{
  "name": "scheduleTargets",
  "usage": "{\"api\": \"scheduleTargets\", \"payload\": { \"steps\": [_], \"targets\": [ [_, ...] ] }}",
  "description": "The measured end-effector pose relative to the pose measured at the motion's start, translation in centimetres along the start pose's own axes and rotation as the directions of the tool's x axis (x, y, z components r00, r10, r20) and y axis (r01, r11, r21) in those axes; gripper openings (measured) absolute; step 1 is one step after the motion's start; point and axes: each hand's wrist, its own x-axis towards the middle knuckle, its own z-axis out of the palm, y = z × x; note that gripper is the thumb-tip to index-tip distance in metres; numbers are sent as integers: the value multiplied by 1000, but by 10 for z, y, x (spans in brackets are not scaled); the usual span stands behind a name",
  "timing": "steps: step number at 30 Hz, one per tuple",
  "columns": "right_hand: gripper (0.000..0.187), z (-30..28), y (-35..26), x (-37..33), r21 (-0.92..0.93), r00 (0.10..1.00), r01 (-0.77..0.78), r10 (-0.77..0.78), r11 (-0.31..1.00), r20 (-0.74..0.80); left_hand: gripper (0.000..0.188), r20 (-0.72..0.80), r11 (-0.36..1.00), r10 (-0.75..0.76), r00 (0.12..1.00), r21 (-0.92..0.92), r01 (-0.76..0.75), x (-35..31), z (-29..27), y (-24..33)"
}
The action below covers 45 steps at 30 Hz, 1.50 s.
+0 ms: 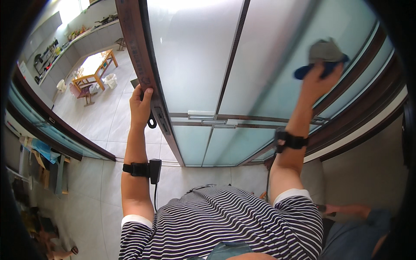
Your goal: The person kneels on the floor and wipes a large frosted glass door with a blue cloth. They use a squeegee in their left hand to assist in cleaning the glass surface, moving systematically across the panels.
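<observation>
My left hand (140, 104) is closed at the dark brown edge of the sliding door (141, 52). In it is a tool with a black handle (151, 121) that has a hole at its end; a small dark flat piece shows above the fingers, and the rest is hidden. My right hand (320, 82) is raised high on the right, its fingers wrapped around a bundled grey and blue cloth (325, 52). The cloth is at the frosted glass panel (268, 56), blurred by motion. Whether it presses on the glass I cannot tell.
Through the doorway on the left are a wooden table (96, 65), a white bucket (111, 80), a small stool (86, 94) and a kitchen counter (82, 34). Cluttered shelving (60, 173) stands at the lower left. Another person's arm (351, 211) shows at the lower right.
</observation>
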Motion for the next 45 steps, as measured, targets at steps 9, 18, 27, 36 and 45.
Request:
{"api": "scheduleTargets", "payload": {
  "steps": [9,18,27,36,45],
  "targets": [
    [58,29,-81,-14,162,996,-87,90,983,-11,26,4,998,11,1000,-69,-10,0,6,-5],
    [29,-4,-173,-202,611,353,585,-845,534,401,27,31,998,-1,1000,-61,2,4,10,-7],
    [39,16,-93,-53,374,739,426,-555,824,382,28,12,999,1,1000,-46,0,3,10,-7],
    [60,49,-47,142,404,960,-222,272,887,-70,30,0,997,44,999,-58,-44,1,15,-6],
    [53,83,-192,16,321,770,545,-614,774,172,28,5,998,56,998,-35,-56,2,11,-4]
  ]
}}
